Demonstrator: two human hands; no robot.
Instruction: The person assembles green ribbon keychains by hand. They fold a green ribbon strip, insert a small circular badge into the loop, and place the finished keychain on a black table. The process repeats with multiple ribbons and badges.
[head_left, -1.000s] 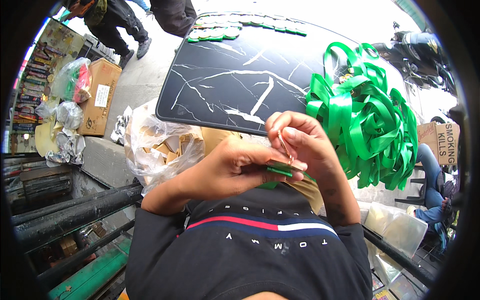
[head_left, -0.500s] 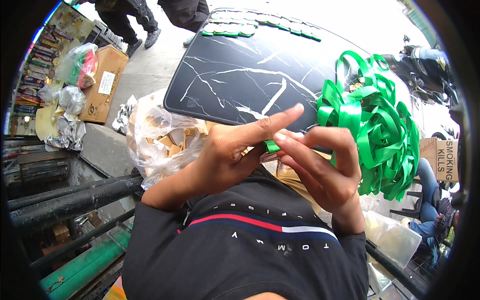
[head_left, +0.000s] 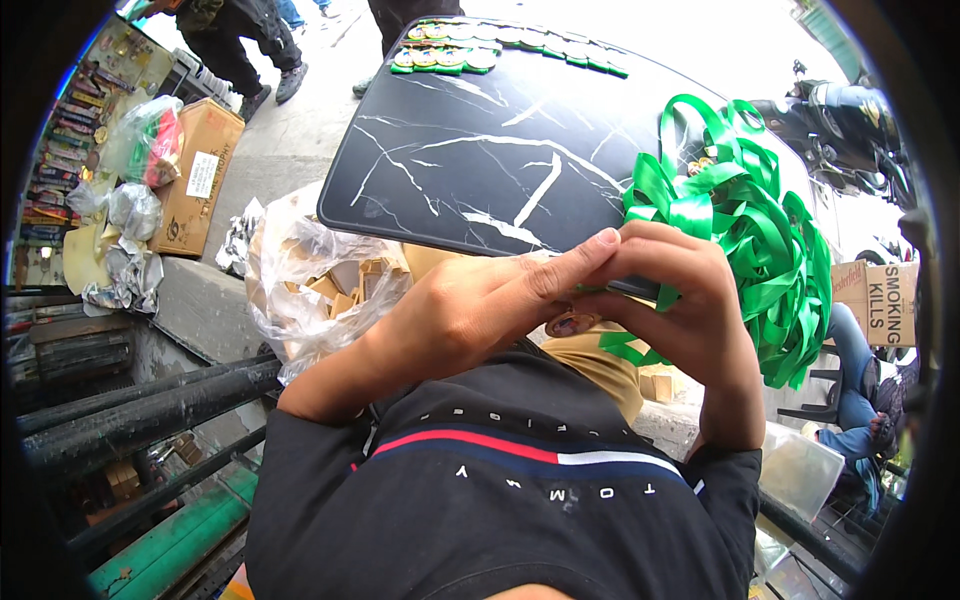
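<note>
Both hands meet over my lap at the near edge of the black table (head_left: 480, 150). Between them hangs a round gold-rimmed medal (head_left: 574, 323), partly covered by fingers. My left hand (head_left: 490, 305) is closed on the medal, its uppermost finger reaching across to the other hand. Curled around from the right, my right hand (head_left: 685, 285) has its fingers bent in at the medal's ribbon loop, though the exact grip is hidden. A green ribbon end (head_left: 627, 350) shows beneath the right palm. Right of the hands, a big heap of green ribbons (head_left: 745, 250) drapes over the table edge.
Rows of finished-looking medals with folded green ribbons (head_left: 445, 58) line the table's far side. A clear plastic bag of small cardboard pieces (head_left: 325, 275) sits left of me. Cartons (head_left: 200, 180), metal rails (head_left: 150, 400) and a translucent bin (head_left: 800, 470) surround me. People stand beyond.
My right hand has turned and closed in against the left. The medal's round face now shows below the fingers, and a ribbon end hangs under the right hand.
</note>
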